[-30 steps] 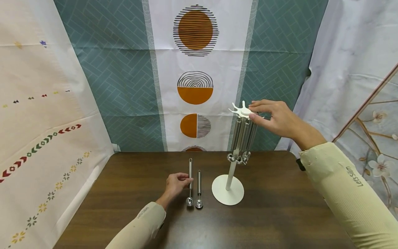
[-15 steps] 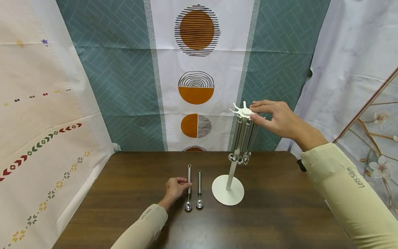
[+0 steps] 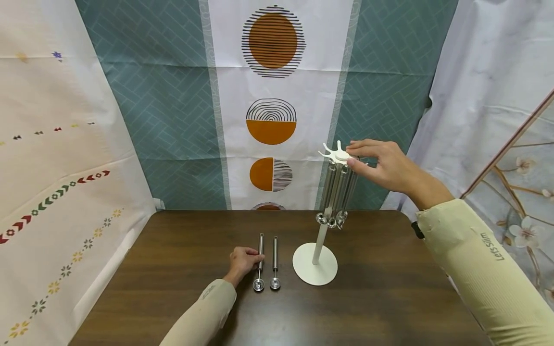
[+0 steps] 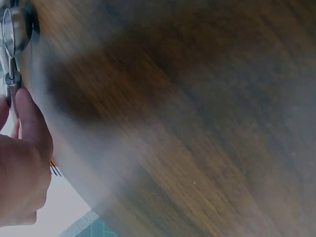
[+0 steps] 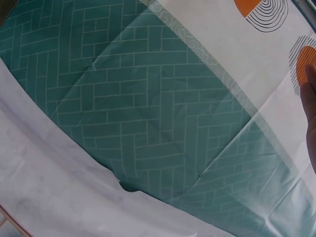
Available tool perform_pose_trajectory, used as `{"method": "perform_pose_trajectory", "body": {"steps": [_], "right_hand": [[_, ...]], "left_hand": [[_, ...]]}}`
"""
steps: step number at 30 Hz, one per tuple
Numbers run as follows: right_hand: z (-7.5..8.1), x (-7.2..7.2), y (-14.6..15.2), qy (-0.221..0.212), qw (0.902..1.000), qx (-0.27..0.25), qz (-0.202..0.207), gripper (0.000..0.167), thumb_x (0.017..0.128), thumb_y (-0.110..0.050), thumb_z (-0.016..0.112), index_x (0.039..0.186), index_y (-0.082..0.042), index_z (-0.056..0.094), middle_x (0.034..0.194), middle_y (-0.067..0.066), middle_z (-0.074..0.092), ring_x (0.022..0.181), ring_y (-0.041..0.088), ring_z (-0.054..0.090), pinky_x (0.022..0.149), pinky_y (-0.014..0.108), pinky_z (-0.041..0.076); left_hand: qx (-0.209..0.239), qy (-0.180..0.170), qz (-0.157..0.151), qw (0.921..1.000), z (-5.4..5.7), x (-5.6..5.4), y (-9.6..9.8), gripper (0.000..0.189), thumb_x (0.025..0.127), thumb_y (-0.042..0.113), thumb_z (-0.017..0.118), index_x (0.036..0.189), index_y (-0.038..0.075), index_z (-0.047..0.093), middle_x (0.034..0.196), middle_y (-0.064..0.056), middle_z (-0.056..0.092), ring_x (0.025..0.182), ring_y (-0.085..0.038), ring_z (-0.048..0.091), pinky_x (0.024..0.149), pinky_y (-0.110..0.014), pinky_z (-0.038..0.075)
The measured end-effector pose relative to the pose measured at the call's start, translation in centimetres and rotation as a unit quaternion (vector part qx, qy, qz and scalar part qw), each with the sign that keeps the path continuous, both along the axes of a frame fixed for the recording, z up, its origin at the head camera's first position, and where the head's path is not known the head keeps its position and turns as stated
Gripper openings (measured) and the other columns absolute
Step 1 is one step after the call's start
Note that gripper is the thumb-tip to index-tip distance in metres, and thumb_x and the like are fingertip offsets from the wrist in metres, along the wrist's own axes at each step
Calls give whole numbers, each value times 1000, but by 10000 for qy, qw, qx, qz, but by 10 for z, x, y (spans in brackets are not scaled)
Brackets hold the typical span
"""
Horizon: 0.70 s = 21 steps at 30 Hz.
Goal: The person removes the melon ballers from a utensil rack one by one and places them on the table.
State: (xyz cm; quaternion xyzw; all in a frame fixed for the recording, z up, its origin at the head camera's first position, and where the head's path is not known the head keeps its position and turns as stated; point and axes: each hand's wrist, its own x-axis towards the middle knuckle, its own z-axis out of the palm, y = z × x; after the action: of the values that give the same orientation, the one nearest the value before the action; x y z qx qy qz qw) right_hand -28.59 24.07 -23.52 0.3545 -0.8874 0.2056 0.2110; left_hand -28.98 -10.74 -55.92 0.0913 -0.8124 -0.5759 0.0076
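My left hand [image 3: 243,263] pinches the handle of a steel scoop [image 3: 261,247] with a small round head, low over the brown tabletop. In the left wrist view, finger and thumb meet near the scoop's neck, its rounded head [image 4: 17,34] beyond them. A similar steel scoop [image 3: 275,254] lies parallel to it, just to the right. My right hand [image 3: 385,166] holds the right side of the hooked top of a white utensil stand [image 3: 316,276], thumb in front and fingers behind. Several steel utensils [image 3: 335,192] hang from its hooks, heads down.
The stand's round base rests on the brown table [image 3: 195,240], right of the scoops. A patterned teal and white cloth [image 3: 182,120] hangs behind the table. Pale curtains [image 3: 476,96] flank the sides.
My left hand has moved the pinched scoop slightly toward me and to the left, widening its gap from the other scoop. My right hand keeps its place at the stand's top.
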Motion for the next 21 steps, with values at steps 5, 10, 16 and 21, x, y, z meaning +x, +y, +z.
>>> {"method": "perform_pose_trajectory", "body": {"steps": [5,10,16,21], "right_hand": [[0,-1,1,-8,10000,24,17,37,99,-28,60,123,-1,70,131,17,63,120,40,58,95,58,45],[1,0,1,-86,9999,68,-11,37,99,-27,61,123,-1,70,132,17,63,122,39,57,97,58,44],[0,-1,2,-175,9998,75,-42,39,100,-29,60,124,0,70,132,17,62,122,40,57,96,58,45],[0,-3,2,-102,9999,59,-51,37,99,-28,61,121,1,70,129,17,64,118,39,59,91,56,47]], "left_hand": [[-162,-75,-38,9998,1,-2,0,19,77,1,84,89,-9,75,77,-15,73,59,-19,69,56,-30,58],[-420,-77,-117,9990,-1,-2,-1,18,77,3,85,88,-7,75,77,-14,73,60,-21,70,56,-30,58],[-1365,254,-229,9901,11,-1,-5,23,75,15,89,86,-2,77,77,-8,73,79,-25,67,71,-38,56],[-1561,518,-523,9850,39,-3,-1,27,76,19,88,93,-1,78,82,-8,76,93,-31,66,84,-44,51]]}}
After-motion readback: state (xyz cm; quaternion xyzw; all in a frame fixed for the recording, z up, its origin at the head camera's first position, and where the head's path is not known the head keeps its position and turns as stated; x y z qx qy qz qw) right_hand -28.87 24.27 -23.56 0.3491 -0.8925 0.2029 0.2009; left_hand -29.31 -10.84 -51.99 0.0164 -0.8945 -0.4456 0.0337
